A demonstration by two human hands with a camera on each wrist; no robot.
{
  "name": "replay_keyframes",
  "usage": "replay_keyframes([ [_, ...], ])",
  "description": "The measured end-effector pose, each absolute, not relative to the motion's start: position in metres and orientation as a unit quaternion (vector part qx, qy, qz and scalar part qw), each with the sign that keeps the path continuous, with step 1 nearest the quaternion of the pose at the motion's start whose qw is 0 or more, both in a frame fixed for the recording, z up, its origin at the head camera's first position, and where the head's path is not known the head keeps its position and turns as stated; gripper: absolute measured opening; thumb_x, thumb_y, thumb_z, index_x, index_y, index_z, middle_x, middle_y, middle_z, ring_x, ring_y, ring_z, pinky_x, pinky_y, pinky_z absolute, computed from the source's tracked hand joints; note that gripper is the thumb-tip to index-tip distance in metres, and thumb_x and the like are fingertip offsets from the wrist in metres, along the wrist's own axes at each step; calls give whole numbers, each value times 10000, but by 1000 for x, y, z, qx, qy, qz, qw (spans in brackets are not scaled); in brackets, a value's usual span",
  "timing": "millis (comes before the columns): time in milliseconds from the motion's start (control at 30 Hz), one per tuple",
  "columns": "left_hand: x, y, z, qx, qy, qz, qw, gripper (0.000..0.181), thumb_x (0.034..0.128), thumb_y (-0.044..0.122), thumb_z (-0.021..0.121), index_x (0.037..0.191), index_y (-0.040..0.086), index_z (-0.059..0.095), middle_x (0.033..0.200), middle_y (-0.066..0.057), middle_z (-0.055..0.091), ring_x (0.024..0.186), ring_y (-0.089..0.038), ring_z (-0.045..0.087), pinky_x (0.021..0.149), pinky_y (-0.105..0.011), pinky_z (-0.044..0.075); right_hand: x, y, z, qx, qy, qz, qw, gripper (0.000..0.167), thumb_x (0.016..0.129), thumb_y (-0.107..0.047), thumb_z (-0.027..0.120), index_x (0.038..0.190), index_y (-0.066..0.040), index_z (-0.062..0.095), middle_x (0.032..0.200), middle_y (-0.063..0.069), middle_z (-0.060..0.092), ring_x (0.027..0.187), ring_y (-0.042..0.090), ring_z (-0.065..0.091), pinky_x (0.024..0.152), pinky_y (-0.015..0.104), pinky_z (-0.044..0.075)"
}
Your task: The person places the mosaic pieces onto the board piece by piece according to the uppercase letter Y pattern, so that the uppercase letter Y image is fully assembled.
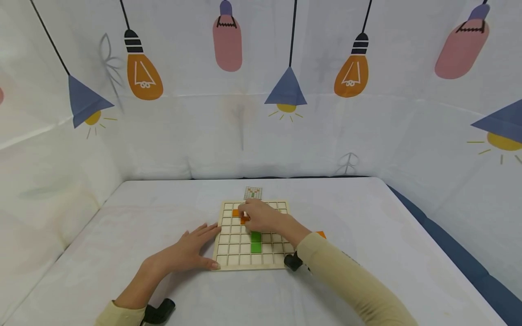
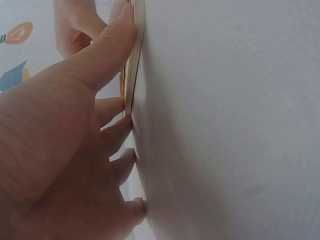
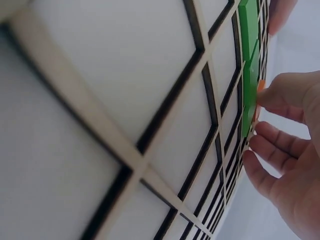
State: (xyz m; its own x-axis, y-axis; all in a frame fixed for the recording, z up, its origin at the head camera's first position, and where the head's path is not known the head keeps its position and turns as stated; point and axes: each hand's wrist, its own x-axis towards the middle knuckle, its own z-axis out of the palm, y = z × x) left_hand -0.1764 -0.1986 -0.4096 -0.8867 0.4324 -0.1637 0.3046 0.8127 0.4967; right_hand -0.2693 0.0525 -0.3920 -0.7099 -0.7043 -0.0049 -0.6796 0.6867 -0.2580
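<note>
A wooden grid board (image 1: 235, 259) lies flat on the white table. My left hand (image 1: 188, 251) is spread at its left side, thumb at the near corner and fingertips along the edge; the left wrist view shows the thumb (image 2: 112, 47) against the rim. Over the upper middle of the grid, my right hand (image 1: 263, 216) pinches an orange square tile (image 1: 243, 221) at a cell. Another orange tile (image 1: 235, 212) sits diagonally beyond it. Green tiles (image 1: 256, 247) fill cells in a column below the hand, and the right wrist view shows green tiles (image 3: 250, 25) beside the fingers.
A small pattern card (image 1: 253, 192) lies beyond the board's far edge. An orange piece (image 1: 321, 234) rests on the table to the right, partly hidden by the right forearm. A white printed curtain (image 1: 244, 136) hangs behind the table.
</note>
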Motion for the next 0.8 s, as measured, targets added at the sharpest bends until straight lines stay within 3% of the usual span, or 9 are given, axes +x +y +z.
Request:
replay_keyframes([
  [167,-177,-199,-410,196,943,234,134,1041,730,634,768,1566,200,323,1656,-33,259,1552,-369,120,1161,-746,71,-269,53,-389,-377,918,-111,58,274,875,-107,600,1117,-224,650,977,-13,572,818,138,478,695,263,416],
  [500,-175,-198,-406,197,942,237,134,1036,734,610,777,1564,185,327,1651,-63,271,1542,-402,133,1147,-762,77,-270,55,-390,-386,915,-104,52,309,883,-73,584,1146,-208,674,973,14,568,802,135,455,681,249,383],
  [800,-174,-198,-407,201,943,231,127,1033,736,599,779,1561,168,332,1645,-73,283,1536,-410,150,1146,-761,90,-270,66,-392,-381,916,-114,51,302,937,-35,509,1106,-203,695,1000,-34,594,841,130,500,769,254,471],
])
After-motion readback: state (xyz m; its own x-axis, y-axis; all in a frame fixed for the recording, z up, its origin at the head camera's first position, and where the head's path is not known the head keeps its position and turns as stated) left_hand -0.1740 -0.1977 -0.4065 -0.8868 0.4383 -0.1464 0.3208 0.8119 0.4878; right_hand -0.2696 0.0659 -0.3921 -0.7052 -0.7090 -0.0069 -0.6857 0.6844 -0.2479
